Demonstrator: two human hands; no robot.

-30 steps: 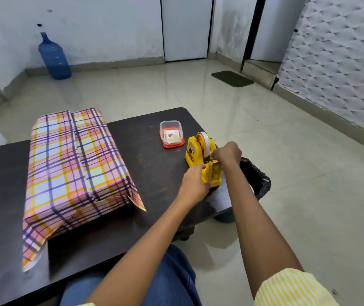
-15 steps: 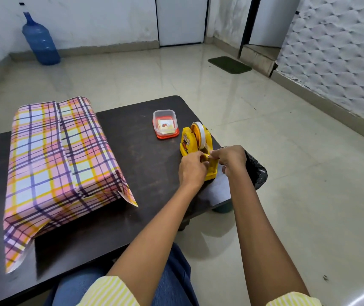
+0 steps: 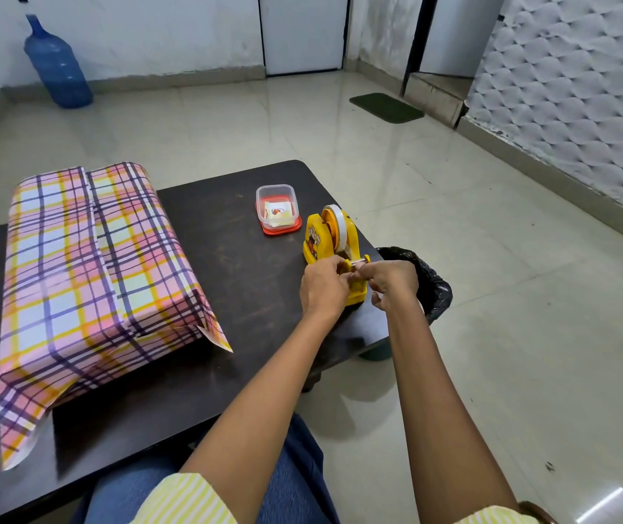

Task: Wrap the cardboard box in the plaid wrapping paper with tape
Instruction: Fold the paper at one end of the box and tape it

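I can read no lettering anywhere from here. The yellow tape dispenser (image 3: 351, 236), just beyond my left hand (image 3: 323, 287), carries a cartoon sticker (image 3: 314, 239) on its side; any words there are too small to make out. Further out past that hand, the printed card (image 3: 275, 214) inside the small clear container (image 3: 278, 187) is blurred.

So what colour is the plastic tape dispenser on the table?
The plastic tape dispenser is yellow; the head view shows it best.
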